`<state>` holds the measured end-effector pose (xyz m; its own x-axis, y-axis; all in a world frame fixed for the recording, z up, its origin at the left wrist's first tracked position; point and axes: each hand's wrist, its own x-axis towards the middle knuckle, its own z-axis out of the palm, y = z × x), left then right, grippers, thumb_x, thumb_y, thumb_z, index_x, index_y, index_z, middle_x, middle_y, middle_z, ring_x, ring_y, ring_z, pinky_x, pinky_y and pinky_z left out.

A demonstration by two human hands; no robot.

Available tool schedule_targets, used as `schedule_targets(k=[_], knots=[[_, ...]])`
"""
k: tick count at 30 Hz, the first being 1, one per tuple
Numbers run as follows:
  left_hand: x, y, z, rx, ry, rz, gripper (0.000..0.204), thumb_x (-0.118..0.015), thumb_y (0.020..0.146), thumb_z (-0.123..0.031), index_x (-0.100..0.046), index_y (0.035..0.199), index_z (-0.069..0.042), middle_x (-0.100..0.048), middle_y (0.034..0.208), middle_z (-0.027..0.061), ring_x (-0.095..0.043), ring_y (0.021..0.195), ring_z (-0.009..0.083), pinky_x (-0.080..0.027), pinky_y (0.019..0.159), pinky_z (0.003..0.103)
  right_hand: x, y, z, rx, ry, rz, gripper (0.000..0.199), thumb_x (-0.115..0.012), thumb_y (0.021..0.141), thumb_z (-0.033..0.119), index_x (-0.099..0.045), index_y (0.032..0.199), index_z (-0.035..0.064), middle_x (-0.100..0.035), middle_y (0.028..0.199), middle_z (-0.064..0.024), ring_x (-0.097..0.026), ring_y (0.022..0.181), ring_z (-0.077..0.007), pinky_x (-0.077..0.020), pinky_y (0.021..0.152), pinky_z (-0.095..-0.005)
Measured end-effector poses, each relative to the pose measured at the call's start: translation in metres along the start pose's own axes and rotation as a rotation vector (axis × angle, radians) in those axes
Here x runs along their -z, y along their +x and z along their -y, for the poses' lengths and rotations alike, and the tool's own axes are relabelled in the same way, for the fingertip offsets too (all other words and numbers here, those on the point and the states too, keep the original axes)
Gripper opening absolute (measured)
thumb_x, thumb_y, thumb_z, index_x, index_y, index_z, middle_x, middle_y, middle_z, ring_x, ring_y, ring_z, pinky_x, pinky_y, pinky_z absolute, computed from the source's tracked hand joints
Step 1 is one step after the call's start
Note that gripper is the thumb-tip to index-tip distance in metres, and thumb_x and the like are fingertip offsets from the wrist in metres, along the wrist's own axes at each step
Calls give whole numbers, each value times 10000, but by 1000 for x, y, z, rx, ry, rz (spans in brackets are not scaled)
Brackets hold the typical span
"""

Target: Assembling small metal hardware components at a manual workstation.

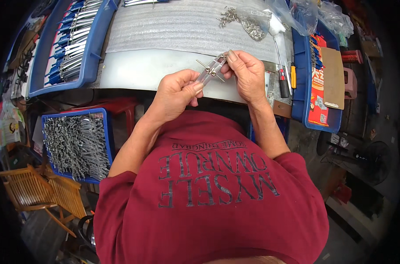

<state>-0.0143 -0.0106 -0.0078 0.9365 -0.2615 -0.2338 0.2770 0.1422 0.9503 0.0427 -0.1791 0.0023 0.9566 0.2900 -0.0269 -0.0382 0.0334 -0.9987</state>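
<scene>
Head view, looking down over a dark red printed shirt [209,193] to a workbench. Both hands meet above the near edge of the pale grey metal bench top [138,70]. The left hand [175,93] is closed in a narrow pinch, thumb and fingertips gripping the lower, nearer end of a slim silver metal strip assembly with thin cross pins [212,68]. The right hand [246,75] is likewise closed, its thumb and forefinger clamping the upper, farther end of the same piece. The assembly thus spans the gap between the two hands, tilted, its low end toward the left hand and its high end under the right thumb; it is held clear of the bench surface. Beyond the hands lies a ribbed white foam sheet [182,26], bearing a clear plastic bag of small silver metal parts [250,22]. Just right of the right hand lie a red-and-black-handled screwdriver [282,81] and a yellow-handled tool [293,75]. At left, a long blue plastic tray of blue-handled silver tools [70,42] rests on the bench; below it, a second blue plastic bin of loose grey metal pieces [76,143]. A wooden slatted folding chair [37,189] stands at lower left.
</scene>
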Motion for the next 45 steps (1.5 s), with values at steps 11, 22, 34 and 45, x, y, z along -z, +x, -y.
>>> schedule_targets(k=[11, 22, 34, 45], knots=[[1, -3, -7, 78, -57, 24, 134, -495, 824, -95, -523, 903, 10, -521, 672, 6, -464, 521, 42, -380, 475, 163, 7, 1, 0, 3, 24, 28, 250, -473, 852, 201, -561, 859, -32, -547, 659, -51, -472, 563, -85, -388, 532, -189], [-6, -7, -9, 17, -4, -13, 110, -498, 814, -61, -532, 884, 17, -510, 645, 0, -458, 503, 43, -383, 470, 169, 7, 1, 4, 75, -143, 60, 117, -558, 796, 123, -543, 758, 14, -492, 636, 22, -415, 570, -38, -344, 517, -176], [-15, -12, -13, -181, 367, -150, 101, -508, 804, -53, -542, 871, 15, -502, 625, 4, -464, 516, 53, -396, 473, 189, 0, -6, 9, 247, -305, -38, 119, -552, 797, 112, -520, 740, 11, -463, 632, 41, -369, 574, -29, -315, 513, -168], [-7, -6, -11, -15, 40, -33, 135, -501, 811, -63, -535, 906, 26, -510, 654, 4, -460, 509, 43, -387, 473, 168, 5, -1, 6, 45, -30, 24, 134, -537, 808, 128, -546, 764, 2, -500, 630, 2, -418, 556, -46, -331, 503, -175]])
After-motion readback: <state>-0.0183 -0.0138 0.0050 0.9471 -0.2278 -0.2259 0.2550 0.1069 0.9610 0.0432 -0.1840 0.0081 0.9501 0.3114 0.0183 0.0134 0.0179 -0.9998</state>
